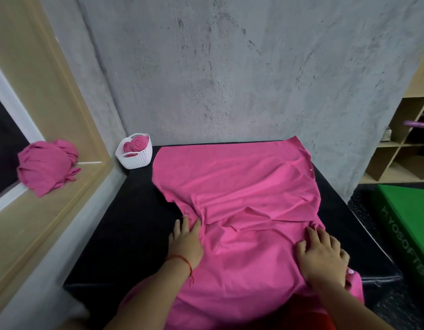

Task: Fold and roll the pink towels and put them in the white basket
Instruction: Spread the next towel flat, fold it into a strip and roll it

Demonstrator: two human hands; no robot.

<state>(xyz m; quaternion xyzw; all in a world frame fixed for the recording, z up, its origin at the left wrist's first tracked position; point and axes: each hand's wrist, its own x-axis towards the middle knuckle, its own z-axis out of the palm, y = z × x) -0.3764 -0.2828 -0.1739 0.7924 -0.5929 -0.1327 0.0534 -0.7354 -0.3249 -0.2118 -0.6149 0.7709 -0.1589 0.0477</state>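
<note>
A large pink towel [242,186] lies spread and wrinkled over the black table [125,225], hanging off the near edge. My left hand [186,241] rests flat at the towel's left edge, fingers straight, with cloth bunched just ahead of them. My right hand [321,253] presses on the towel's right side, its fingers bent into the fabric. The white basket [134,152] stands at the table's far left corner against the wall and holds rolled pink towels [138,144].
A heap of pink towels [46,165] sits on the window ledge to the left. A grey wall stands behind the table. A green box [406,215] lies on the floor at right, with wooden shelves [401,144] beyond it.
</note>
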